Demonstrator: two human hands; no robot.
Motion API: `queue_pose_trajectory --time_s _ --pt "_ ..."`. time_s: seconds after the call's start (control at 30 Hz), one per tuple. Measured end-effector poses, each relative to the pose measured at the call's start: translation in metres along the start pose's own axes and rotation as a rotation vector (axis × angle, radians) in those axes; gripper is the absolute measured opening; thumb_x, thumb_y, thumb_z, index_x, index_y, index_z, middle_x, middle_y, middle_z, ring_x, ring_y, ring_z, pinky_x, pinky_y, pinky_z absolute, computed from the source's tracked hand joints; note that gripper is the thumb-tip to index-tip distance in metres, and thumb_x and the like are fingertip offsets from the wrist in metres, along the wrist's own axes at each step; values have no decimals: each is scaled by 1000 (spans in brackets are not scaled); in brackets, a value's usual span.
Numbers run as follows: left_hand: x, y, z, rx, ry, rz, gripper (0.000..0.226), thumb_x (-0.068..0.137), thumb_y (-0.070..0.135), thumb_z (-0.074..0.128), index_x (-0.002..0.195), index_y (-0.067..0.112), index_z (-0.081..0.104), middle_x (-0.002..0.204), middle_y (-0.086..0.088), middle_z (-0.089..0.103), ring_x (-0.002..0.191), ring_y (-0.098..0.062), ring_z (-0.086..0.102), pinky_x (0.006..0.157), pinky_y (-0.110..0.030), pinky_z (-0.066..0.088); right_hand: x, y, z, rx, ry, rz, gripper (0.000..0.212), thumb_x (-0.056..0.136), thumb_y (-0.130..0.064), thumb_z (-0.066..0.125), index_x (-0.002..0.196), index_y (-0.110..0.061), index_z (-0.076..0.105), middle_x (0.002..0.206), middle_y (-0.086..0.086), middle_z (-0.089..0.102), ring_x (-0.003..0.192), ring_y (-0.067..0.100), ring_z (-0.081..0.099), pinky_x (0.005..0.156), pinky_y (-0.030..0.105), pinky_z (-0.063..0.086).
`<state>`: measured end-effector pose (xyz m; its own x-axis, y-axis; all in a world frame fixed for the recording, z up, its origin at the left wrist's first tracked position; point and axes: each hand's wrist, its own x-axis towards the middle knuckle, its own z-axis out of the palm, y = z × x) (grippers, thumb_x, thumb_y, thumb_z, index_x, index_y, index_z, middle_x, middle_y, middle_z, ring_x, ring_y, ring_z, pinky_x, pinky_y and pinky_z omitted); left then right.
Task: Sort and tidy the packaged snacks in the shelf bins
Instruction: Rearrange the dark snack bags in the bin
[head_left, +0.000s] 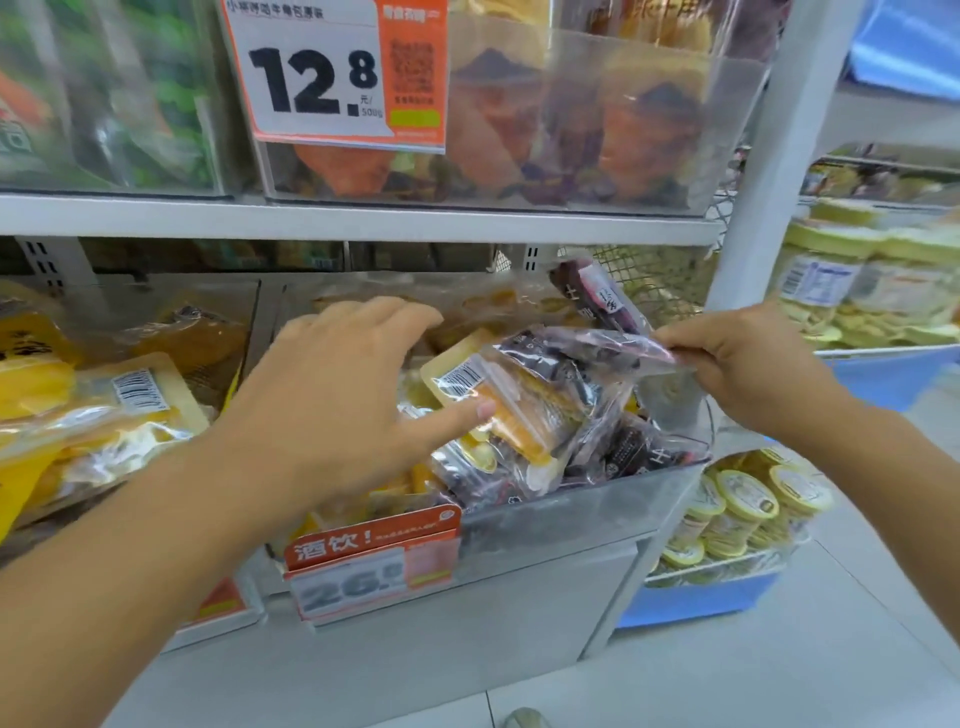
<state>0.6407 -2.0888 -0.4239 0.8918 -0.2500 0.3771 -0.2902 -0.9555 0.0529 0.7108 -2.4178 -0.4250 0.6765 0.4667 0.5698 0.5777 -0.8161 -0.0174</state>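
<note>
The left hand (332, 395) reaches over the front wall of the clear shelf bin (571, 499), fingers (467, 415) spread wide and holding nothing; the thumb tip touches a yellow packet (519, 410) with a barcode label lying on top of the pile. The right hand (748, 364) is at the right end of the same bin, thumb and fingers pinched narrowly on the top edge of a clear bag of dark purple snacks (597, 364), which lies partly over the yellow packet. The bin's contents remain mixed: yellow packets toward the left and front, dark purple packets (639, 452) toward the right front corner, and one purple packet (597, 296) stands upright against the rear right corner. A red price tag (374, 561) hangs on the bin's front wall. The neighbouring bin on the left holds yellow packets (104, 415) lying at loose angles. On the shelf above, further clear bins (597, 119) hold orange and purple packets behind a price card (332, 73) marked 12.8. Judged from this state, the sorting is at an early to middle stage: the purple and yellow items in the working bin are not yet separated, and the left-hand bin still needs straightening.
</note>
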Motion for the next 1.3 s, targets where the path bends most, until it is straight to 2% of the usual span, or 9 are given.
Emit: queue_pose_trajectory --time_s 0.13,0.3,0.47,0.67,0.77,0.83,0.97,1.1,1.3 --pt "5 7 14 30 -95 -4 92 78 88 29 153 36 19 156 13 35 137 -16 42 108 -41 39 -2 0 -4 -17 -189 36 37 83 6 66 67 -25 54 82 -3 61 70 10 56 61 17 36" --pt "11 4 19 68 -123 24 90 80 85 26 155 38 11 159 14 31 139 -14 42 106 -40 42 -3 -8 -30 16 -522 274 22 84 -7 65 94 -26 68 136 -10 50 121 12 52 107 34 40" --pt "15 9 18 90 -139 -33 95 78 87 32 154 33 18 158 10 31 141 -16 37 104 -38 43 9 -46 -11 246 -196 330 41 95 -39 55 134 -32 46 130 -9 57 117 15 56 98 37 45" --pt "12 -10 2 215 -181 -108 103 68 94 24 144 25 38 143 2 50 126 -22 51 96 -38 46 10 -36 3 176 -511 356 40 102 -50 31 124 -23 49 105 -1 63 94 24 59 84 40 47" --pt "3 -45 -8 148 -237 -137 102 59 103 22 108 23 64 107 3 65 97 -17 61 85 -39 53 12 -42 -10 12 -600 390 66 89 -67 23 116 -17 56 110 5 62 97 22 59 89 47 47" --pt "-6 -58 -11 31 -310 -86 93 59 102 23 85 25 69 92 7 64 85 -13 59 85 -39 51 20 -59 -10 -168 -549 366 55 92 -60 32 117 -15 52 119 5 54 106 24 56 89 45 47" --pt "-14 -61 -6 24 -365 5 73 75 84 29 110 34 68 133 15 54 121 -8 43 106 -23 26 54 -134 1 -47 -330 37 54 93 -52 39 142 -30 45 137 -12 50 126 14 49 98 38 47" --pt "-19 -63 -2 20 -282 75 59 94 63 46 143 31 50 150 18 43 145 -5 25 122 -27 6 118 -166 54 124 -551 -155 45 105 -23 42 150 -29 43 152 -7 46 136 13 44 106 19 30" --pt "-24 -67 3 -34 -268 149 64 98 60 40 152 27 34 157 17 32 148 1 10 108 -10 -11 183 -157 99 35 -883 -102 69 101 -3 40 157 -39 22 158 -7 34 105 4 52 67 3 38"
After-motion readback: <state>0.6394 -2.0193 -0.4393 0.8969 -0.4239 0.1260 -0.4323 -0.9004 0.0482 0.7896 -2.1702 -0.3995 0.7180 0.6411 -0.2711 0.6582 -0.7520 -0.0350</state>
